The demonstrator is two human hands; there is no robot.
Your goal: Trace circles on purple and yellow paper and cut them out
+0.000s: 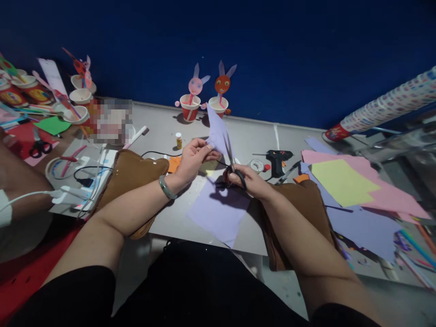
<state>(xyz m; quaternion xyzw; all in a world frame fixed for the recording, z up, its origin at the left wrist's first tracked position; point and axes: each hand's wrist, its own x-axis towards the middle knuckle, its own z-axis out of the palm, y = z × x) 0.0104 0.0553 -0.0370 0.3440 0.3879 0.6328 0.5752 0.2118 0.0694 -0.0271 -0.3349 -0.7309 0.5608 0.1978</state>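
Lilac paper (220,129) stands raised at twelve o'clock from the flat lilac sheet (218,213) on the table (174,218), pinched low between thumb and fingers of the left hand (197,158). It looks light, limp and easily creased, so a gentle pinch at its seven o'clock edge should suit it, clear of the scissors (230,156), whose handles the right hand (250,180) grips at five o'clock.

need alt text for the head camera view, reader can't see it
A person's left hand holds up a piece of lilac paper, while the right hand holds black-handled scissors close to it. Below, a lilac sheet lies on a pale table; farther back stand two rabbit-eared figures in cups.
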